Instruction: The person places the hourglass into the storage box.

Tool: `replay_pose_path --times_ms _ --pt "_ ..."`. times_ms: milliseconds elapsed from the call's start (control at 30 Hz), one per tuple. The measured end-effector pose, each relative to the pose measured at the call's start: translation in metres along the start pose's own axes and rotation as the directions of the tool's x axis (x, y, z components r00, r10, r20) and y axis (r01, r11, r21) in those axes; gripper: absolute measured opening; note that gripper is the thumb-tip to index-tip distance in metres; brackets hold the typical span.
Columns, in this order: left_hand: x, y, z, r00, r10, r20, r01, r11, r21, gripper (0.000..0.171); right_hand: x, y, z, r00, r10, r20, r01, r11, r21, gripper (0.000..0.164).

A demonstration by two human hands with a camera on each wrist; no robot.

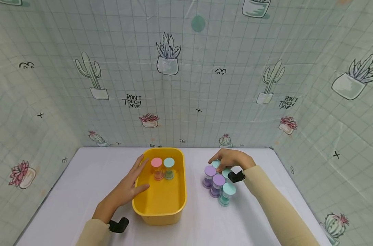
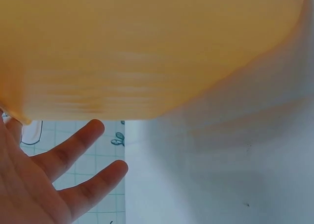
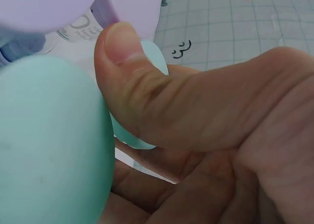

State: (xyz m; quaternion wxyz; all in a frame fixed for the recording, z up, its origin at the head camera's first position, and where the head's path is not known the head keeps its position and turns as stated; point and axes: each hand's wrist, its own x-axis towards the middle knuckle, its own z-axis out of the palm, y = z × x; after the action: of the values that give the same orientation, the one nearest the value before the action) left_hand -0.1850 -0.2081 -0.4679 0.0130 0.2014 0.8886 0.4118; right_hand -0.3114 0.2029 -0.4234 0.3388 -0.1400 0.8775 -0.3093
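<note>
My right hand (image 1: 230, 159) grips a mint-capped sand timer (image 1: 216, 164) at the far end of a small cluster. In the right wrist view the thumb and fingers close around its mint cap, partly hidden by the thumb. Another mint-capped timer (image 3: 49, 140) stands right beside that thumb. Two purple-capped timers (image 1: 218, 180) and a nearer mint-capped timer (image 1: 228, 188) stand upright close by. My left hand (image 1: 129, 186) has its fingers spread at the left rim of a yellow bin (image 1: 179, 208). Inside the bin stand a pink-capped timer (image 1: 157, 162) and a mint-capped timer (image 1: 169, 162).
The bin and the cluster stand on a white tabletop (image 1: 198, 225), with a strip of tabletop between them. A grid-patterned cloth backdrop (image 1: 186, 92) with cactus drawings encloses the table at the back and both sides.
</note>
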Motion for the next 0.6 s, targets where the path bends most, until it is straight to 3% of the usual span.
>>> replay_pose_path --times_ms 267,600 --pt "0.0020 -0.0010 -0.0028 1.000 -0.013 0.014 0.013 1.000 0.004 0.083 -0.0006 0.0008 -0.0016 1.000 -0.025 -0.002 0.025 1.000 -0.011 0.055" --pt "0.0028 -0.0002 -0.0019 1.000 -0.005 0.014 0.005 1.000 0.030 0.084 -0.0001 0.0030 -0.0077 0.997 -0.009 0.071 0.005 0.998 0.063 0.053"
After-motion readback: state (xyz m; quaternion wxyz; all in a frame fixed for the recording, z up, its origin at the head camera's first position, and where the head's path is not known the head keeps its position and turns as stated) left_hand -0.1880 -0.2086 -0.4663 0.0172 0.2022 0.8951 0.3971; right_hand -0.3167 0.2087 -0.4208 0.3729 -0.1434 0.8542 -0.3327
